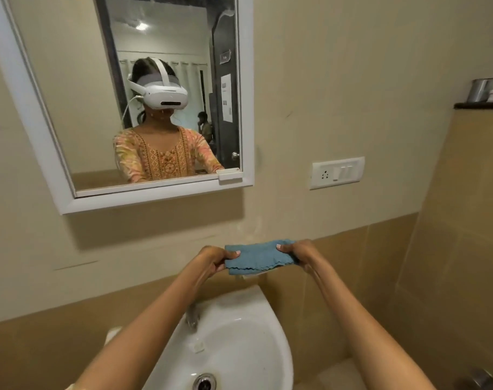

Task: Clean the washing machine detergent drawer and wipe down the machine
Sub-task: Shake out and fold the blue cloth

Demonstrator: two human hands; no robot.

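A folded blue cloth [258, 257] is stretched between both hands, held up in front of the beige wall above the far rim of a white washbasin [256, 311]. My left hand [215, 258] pinches its left end with thumb on top. My right hand [298, 253] pinches the right end the same way. Both forearms reach forward over the basin. No washing machine or detergent drawer is in view.
A metal tap [192, 316] sits at the basin's back and a drain [204, 381] at its bottom. A white-framed mirror [144, 192] hangs on the wall at upper left. A socket and switch plate [336, 172] is at right, and a steel cup [481, 90] stands on a high ledge.
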